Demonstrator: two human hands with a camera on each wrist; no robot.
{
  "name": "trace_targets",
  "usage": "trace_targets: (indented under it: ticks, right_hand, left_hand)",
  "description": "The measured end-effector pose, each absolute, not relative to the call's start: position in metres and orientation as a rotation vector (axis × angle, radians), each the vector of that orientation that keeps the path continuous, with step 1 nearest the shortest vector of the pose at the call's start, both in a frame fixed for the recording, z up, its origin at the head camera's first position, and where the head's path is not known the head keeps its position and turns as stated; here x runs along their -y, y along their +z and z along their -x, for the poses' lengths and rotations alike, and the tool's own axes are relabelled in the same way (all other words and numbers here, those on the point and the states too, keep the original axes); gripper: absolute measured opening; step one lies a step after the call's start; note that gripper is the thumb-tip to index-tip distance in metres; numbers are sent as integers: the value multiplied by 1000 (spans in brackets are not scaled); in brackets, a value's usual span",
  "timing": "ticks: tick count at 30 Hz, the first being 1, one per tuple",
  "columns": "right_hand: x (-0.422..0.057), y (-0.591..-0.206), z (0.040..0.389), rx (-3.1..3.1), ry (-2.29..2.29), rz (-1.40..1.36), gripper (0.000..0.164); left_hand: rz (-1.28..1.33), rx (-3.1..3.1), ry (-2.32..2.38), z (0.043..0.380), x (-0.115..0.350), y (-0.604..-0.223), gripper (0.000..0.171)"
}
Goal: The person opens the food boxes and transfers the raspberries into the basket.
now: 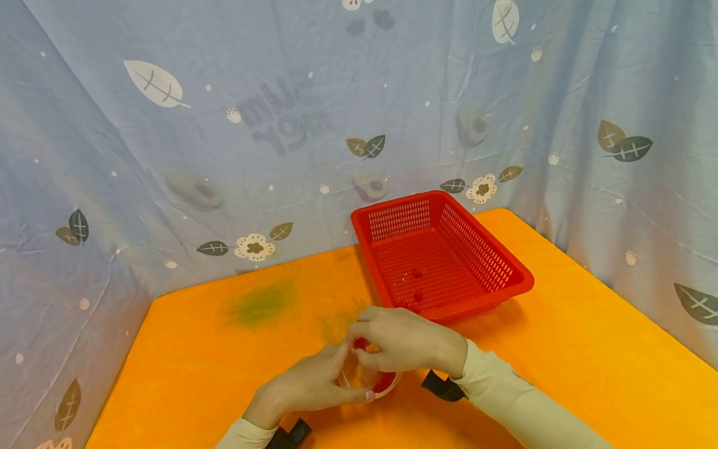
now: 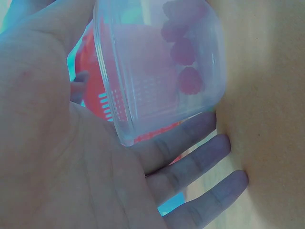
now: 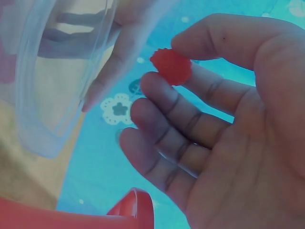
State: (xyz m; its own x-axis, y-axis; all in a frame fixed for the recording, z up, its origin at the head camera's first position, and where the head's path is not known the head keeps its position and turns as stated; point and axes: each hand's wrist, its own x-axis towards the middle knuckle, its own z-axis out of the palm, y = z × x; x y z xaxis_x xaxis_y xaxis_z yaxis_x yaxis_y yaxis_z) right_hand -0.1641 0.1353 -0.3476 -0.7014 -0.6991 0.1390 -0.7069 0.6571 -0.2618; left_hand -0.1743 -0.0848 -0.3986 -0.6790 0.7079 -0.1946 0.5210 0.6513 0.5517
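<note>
My right hand [image 1: 401, 340] is over a clear plastic container [image 2: 147, 102], pinching a red raspberry [image 3: 172, 67] between thumb and index finger. In the right wrist view its other fingers are loosely bent and the raspberry is beside the container's rim. The left hand [image 1: 314, 381] holds the container from the left, thumb along the near side and fingers around the far side. Through the clear wall in the left wrist view, several raspberries [image 2: 190, 80] lie along the container's bottom. In the head view both hands cover much of the container.
Just beyond the right hand stands a red plastic basket [image 1: 507, 288] with slotted walls; a few raspberries [image 1: 417, 272] lie on its floor. The orange tabletop [image 1: 213, 362] has a greenish stain at left. Blue patterned curtains [image 1: 314, 93] hang behind and at both sides.
</note>
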Motion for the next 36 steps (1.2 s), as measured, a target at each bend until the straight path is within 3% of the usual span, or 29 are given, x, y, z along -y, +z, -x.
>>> trace_targets:
  ticks: [7,14,23,36]
  right_hand:
    - [-136,-345,165,2779,477,-1186,9]
    - [-140,-342,166,2753,481,-1142,11]
    - [-143,-337,168,2715,475,-1088,15]
    - [-152,-331,170,2639,516,-1043,14]
  left_hand:
    - [-981,-2472,659,175,85,-399,103]
    - [-977,-2493,633,175,84,-399,93]
    - [-921,-2485,608,176,83,-398,103]
    - [-927,-2461,648,178,84,-399,104]
